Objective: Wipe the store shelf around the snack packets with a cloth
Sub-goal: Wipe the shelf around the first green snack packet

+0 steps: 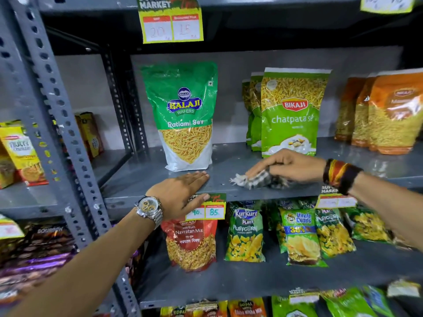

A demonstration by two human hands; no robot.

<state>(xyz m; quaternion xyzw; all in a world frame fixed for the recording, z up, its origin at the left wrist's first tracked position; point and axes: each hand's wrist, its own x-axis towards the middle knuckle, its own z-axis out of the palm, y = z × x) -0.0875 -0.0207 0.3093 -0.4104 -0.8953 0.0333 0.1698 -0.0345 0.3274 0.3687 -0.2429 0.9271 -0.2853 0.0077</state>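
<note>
A crumpled cloth [258,180] is pressed flat against the grey metal shelf [146,177] under the right hand [286,165], whose fingers are laid over it and curled loosely around its bunched top. The cloth is seen to be pale and grey, mottled with darker patches, and frayed white threads are spread out at its left end. It is placed near the front edge of the shelf, just in front of the green Bikaji packet [293,110] and to the right of the Balaji Ratlami Sev packet [185,115], which is stood upright further left. The left hand [180,193] is held open, with the fingers laid flat on the shelf edge and the thumb hooked down over a price tag [214,211]; nothing is gripped by it. A metal watch [150,208] is worn on the left wrist, and striped bands [338,175] are worn on the right wrist. Orange packets [389,115] are lined up at the far right of the same shelf.
</note>
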